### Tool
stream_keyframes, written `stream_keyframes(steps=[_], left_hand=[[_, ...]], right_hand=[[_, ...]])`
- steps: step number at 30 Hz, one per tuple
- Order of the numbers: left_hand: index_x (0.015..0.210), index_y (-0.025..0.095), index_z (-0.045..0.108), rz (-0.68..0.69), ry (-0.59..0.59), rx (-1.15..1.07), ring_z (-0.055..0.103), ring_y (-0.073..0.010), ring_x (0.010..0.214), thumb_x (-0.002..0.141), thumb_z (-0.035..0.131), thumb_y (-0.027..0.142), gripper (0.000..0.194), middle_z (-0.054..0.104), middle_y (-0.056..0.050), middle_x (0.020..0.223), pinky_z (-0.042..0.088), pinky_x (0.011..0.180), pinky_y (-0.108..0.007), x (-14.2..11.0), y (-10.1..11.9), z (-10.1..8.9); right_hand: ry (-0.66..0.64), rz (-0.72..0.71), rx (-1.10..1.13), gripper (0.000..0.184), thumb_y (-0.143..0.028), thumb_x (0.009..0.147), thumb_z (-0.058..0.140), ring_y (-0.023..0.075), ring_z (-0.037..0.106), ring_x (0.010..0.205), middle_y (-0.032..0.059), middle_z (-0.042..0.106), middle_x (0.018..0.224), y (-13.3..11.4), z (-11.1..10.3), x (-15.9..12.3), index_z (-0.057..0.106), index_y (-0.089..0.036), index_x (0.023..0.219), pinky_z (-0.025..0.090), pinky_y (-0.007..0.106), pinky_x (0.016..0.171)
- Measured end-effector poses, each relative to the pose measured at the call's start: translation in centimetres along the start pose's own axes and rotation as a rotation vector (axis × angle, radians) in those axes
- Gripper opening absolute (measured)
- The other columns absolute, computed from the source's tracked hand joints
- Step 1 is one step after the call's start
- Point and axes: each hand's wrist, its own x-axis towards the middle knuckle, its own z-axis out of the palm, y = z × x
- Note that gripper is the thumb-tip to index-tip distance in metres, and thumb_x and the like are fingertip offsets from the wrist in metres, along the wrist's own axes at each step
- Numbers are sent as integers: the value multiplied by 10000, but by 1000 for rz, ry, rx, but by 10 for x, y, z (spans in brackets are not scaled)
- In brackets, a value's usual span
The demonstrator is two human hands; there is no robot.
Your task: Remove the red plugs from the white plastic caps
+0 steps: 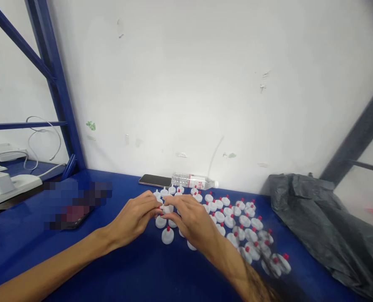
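Observation:
Over the blue table, my left hand (136, 216) and my right hand (191, 214) meet at one small white nozzle cap (168, 208). The right fingers are closed around its white body. On its left side, my left thumb and forefinger pinch at the tip, where a little red shows; the fingers hide most of it. Many similar round white caps with red tips stand about, one red-tipped cap (168, 235) just in front of my hands. Behind my fingers, a few white caps (172, 190) show plain white nozzles with no red visible.
A clear plastic bottle (181, 180) lies on its side by the wall, beside a dark phone (155, 180). A black plastic bag (318, 226) covers the table's right side. At left lies a partly pixelated dark object (76, 220). Blue frame posts (58, 84) rise at left.

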Motion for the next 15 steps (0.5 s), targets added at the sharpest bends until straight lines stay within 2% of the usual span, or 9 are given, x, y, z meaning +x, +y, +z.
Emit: stream_keyframes(steps=[8,15], left_hand=[[821,177,559,16,-13,3,519,-167,792,1033,408,152,262,597,-30,803,415,704,-289,-2,2,1],[780,183,579,-9,-50,-17,553,-164,768,1026,401,164,304,602,-20,783,425,708,-276,0,-1,-1]], right_hand=[[-39,41,62,182,-309,1033,542,172,688,1096,41,752,1158,2,4,-6,623,-232,1176,524,313,981],[-71,-20,23,181,-257,1043,512,169,667,1112,49,741,1168,1,5,-4,591,-205,1197,514,311,995]])
